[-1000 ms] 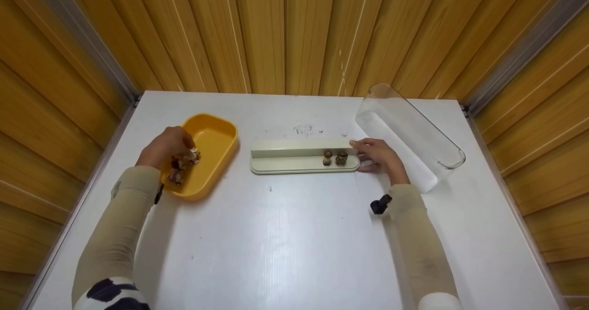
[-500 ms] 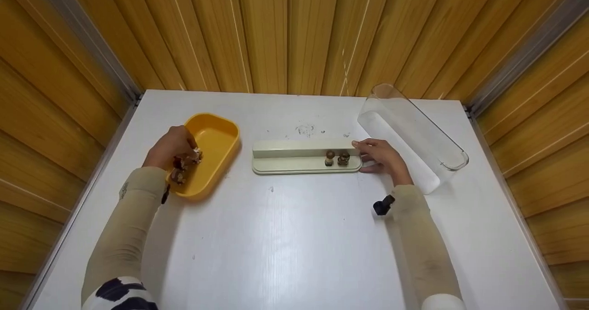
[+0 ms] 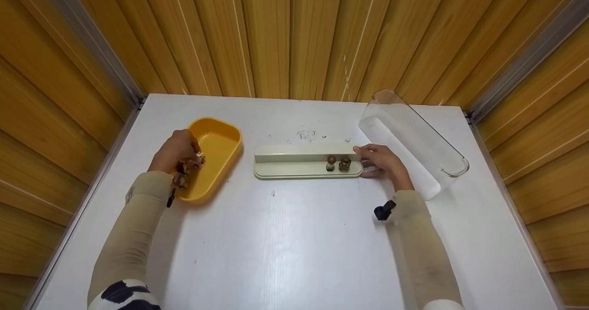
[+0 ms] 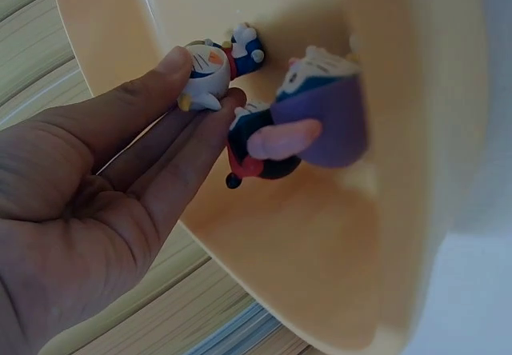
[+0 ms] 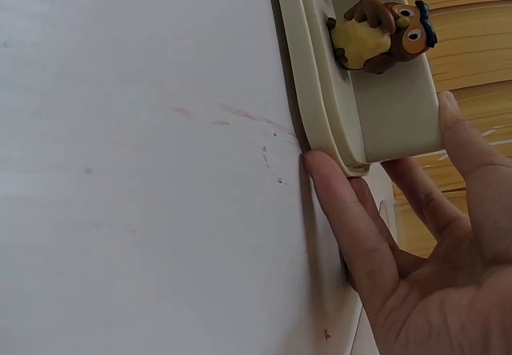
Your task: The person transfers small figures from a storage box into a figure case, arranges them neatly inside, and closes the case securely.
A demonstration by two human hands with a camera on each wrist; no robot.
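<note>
My left hand reaches into the yellow bin on the left. In the left wrist view its thumb and fingers pinch a small white-and-blue figurine. Beside that lie a purple figurine and a black-and-red one, partly overlapping. At the centre sits a cream two-step display base. An owl figurine and a second brown-headed figurine stand on its lower step, near the right end. My right hand touches that end with fairly straight fingers, the thumb on the upper step.
A clear long cover with a white panel lies slantwise at the back right, just beyond the right hand. White table surface extends in front of the base. Wood-patterned walls enclose the back and sides.
The left hand shifts only slightly and stays in the yellow bin at the figurines. The right hand stays at the base's end. The whole head view drifts a little.
</note>
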